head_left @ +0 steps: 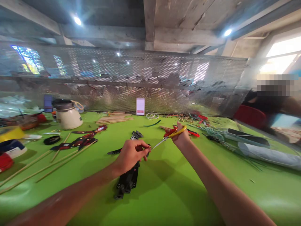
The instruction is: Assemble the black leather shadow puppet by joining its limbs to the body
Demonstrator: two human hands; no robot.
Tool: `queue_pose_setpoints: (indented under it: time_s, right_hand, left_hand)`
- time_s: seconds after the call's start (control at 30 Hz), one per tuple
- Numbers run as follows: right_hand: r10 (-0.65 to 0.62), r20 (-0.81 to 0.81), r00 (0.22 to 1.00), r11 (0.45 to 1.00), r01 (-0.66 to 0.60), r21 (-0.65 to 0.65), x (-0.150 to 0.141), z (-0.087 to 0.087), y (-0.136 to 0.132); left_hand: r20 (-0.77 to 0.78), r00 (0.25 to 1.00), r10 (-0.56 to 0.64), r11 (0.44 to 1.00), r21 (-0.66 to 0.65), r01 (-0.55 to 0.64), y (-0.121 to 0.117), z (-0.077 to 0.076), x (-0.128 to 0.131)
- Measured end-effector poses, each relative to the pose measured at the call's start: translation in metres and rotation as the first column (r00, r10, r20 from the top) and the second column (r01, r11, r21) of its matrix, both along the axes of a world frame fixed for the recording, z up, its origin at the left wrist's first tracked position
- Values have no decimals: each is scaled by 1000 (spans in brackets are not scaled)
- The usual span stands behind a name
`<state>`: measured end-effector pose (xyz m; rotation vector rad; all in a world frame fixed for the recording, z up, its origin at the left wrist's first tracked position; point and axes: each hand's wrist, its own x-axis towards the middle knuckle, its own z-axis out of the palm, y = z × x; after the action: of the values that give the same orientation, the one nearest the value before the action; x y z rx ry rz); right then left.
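Observation:
Over the green tabletop, my left hand (131, 154) is closed in a pinch on a small dark piece whose kind I cannot make out. In my right hand (180, 138) is a pair of scissors with yellow handles (177, 131). Their metal blades (159, 143) point left and reach close to my left fingertips; whether they touch the piece I cannot tell. Below my left hand lies a black jointed assembly (128, 181), partly hidden by the hand. A black pointed strip (114, 151) sticks out on its left, and small dark grey parts (136, 135) lie just beyond.
To the left lie thin wooden sticks (58, 158) with a dark red-and-black jointed piece (78, 142), a black tape roll (52, 140) and a cream jug (68, 116). Green cords (215, 133) and a white roll (268, 153) lie right. A perforated screen (131, 84) stands behind; a person sits far right.

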<state>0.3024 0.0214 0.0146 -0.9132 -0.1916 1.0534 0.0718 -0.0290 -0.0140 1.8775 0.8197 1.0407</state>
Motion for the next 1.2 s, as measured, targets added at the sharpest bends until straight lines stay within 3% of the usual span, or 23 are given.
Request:
queue_pose_setpoints:
  time_s: [0.33, 0.57, 0.77, 0.93, 1.2]
  right_hand:
    - [9, 13, 1000, 1000, -9, 3, -2, 1, -1]
    - [6, 23, 1000, 1000, -6, -1, -3, 2, -3]
    - [13, 30, 999, 1000, -12, -22, -2, -1, 0]
    - [30, 37, 999, 998, -28, -48, 0, -3, 2]
    - [30, 46, 998, 997, -26, -76, 1, -4, 4]
  left_hand:
    - [9, 1000, 8, 999, -37, -8, -2, 2, 1]
    - [-6, 1000, 13, 1000, 14, -13, -1, 0, 1]
    - [-6, 1000, -6, 989, 148, 6, 2, -3, -3]
    - [-29, 999, -32, 956, 289, 39, 2, 4, -6]
    - [-121, 992, 22, 843, 535, 46, 1, 4, -7]
